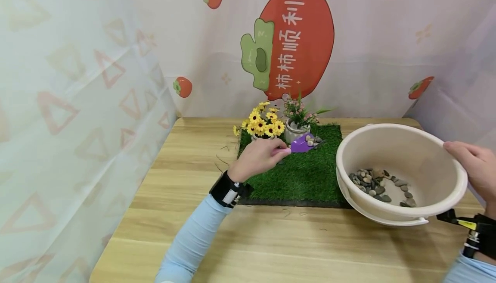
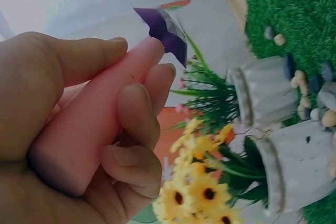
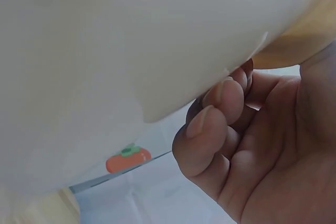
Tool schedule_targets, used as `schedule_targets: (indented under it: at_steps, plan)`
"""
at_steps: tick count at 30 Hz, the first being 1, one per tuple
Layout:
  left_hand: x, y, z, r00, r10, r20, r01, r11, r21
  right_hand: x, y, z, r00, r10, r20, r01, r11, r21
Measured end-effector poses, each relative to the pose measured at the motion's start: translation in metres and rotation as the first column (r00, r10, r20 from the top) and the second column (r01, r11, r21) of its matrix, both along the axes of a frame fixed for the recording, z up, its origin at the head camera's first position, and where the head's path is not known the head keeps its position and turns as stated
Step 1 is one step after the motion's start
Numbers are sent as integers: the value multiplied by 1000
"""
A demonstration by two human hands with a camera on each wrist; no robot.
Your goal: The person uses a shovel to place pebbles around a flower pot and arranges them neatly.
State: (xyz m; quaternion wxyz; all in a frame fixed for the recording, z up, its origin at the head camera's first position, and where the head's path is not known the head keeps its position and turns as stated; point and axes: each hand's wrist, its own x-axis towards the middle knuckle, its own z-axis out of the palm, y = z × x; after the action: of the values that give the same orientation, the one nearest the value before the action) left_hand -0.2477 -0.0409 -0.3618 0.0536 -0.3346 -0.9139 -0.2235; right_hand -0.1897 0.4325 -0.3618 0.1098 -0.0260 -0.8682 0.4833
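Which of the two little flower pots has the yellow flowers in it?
The left pot, right beside the left hand. The other pot, to its right, holds small pink blooms and green leaves instead.

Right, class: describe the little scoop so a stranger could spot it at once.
Find the green grass mat on the wooden table. At its back, beside two flower pots, the left hand holds the scoop: the only purple thing there, with a pink handle, carrying pebbles.
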Motion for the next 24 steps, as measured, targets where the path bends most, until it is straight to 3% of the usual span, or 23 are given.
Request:
schedule_targets:
  at_steps: [6,12,24]
  plan:
    - [-11,2,-15,997,10,80,-8,1000,-27,-1,-2,1,1000,-6,16,6,1000,0]
    - [-22,5,-28,992,26,120,-21,999,-44,-3,-7,6,995,5,104,-8,1000,29]
    - [-39,13,-52,983,48,179,-34,996,-79,-2,-9,6,994,21,104,-24,999,26]
